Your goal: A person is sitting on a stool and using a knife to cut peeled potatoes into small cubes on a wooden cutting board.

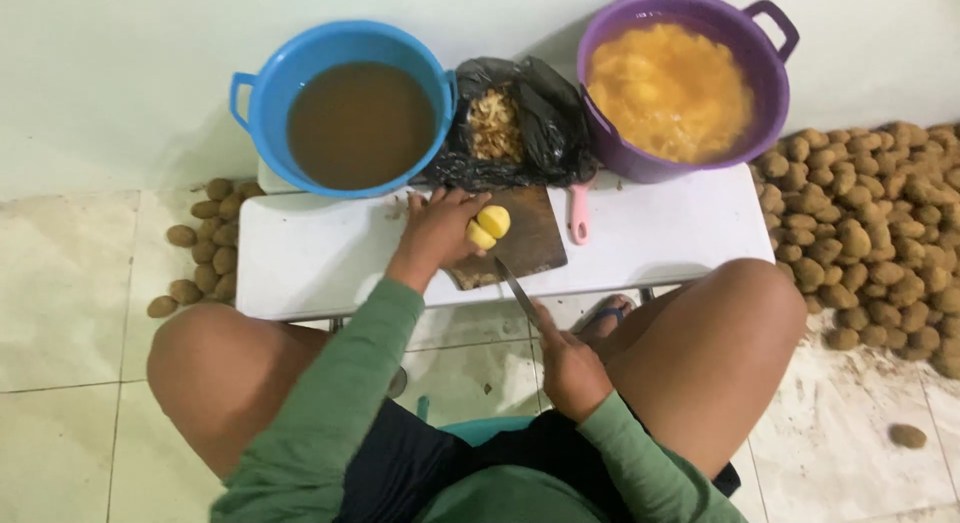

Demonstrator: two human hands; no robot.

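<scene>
Seen from above, a seated person's left hand (432, 233) pins a peeled yellow potato (489, 227) on the dark cutting board (530, 233), fingers curled around its left side. The right hand (572, 371), nearer the body than the board, is closed around the handle of a knife (518, 291) whose blade points at the board's near edge. The potato looks firm, wet and slippery, best gripped across its rounded sides. Behind the board sit a blue tub (262, 103) of brown water, a black bag (545, 128) of peelings and a purple tub (650, 163); unpeeled potatoes (870, 233) lie heaped to its right.
</scene>
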